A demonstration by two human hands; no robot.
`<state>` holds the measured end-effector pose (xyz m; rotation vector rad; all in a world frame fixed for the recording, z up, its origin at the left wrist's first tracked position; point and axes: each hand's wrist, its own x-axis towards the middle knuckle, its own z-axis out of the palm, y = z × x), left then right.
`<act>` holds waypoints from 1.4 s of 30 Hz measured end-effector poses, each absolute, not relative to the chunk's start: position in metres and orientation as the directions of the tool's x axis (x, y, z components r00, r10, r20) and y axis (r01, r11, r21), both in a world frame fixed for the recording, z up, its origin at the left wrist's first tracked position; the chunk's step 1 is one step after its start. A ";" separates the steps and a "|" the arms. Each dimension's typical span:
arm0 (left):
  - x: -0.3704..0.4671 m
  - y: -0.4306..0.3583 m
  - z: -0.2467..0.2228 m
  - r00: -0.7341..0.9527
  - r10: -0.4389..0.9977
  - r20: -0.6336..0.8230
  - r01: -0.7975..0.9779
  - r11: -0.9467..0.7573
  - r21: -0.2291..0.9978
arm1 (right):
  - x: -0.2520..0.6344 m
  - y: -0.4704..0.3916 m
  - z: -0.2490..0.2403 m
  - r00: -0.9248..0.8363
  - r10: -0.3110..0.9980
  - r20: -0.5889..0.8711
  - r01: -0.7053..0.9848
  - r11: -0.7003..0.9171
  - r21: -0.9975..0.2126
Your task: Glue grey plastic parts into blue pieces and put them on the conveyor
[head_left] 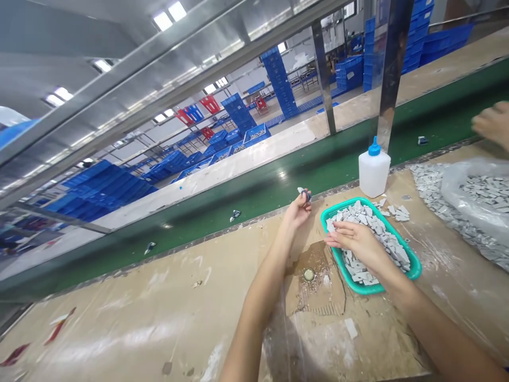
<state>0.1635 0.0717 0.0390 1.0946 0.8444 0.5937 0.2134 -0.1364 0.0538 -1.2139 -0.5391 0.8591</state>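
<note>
My left hand [300, 209] is raised near the edge of the green belt, its fingers closed on a small dark blue and white piece [305, 195]. My right hand [360, 244] reaches over a turquoise plastic basket [413, 268], fingers stretched out and slightly apart near its left rim. Flat light-grey chips [376, 225] fill the basket. Whether a chip touches the right fingertips is hard to make out. Between my forearms lies a worn piece of cardboard [296, 297] with a small round metal cap [309, 274] on it.
A white bottle with a blue cap [374, 170] stands behind the basket. At right, a clear plastic bag [453, 183] and many grey chips lie near another person's hand [493, 124]. Small pieces [235, 214] rest on the green conveyor belt [262, 196]. A metal post [389, 79] rises beyond.
</note>
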 end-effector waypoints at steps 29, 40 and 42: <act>0.000 0.006 0.020 0.668 0.646 -0.368 -0.346 0.709 0.615 | 0.155 -0.141 0.045 0.158 0.956 0.248 0.775 0.035 -0.631; -0.005 0.008 0.033 0.617 0.712 -0.335 -0.337 0.624 0.705 | 0.148 -0.141 0.036 0.069 0.953 0.295 0.911 0.060 -0.408; -0.006 0.008 0.034 0.618 0.724 -0.307 -0.321 0.589 0.742 | 0.148 -0.142 0.037 0.062 0.955 0.292 0.911 0.065 -0.407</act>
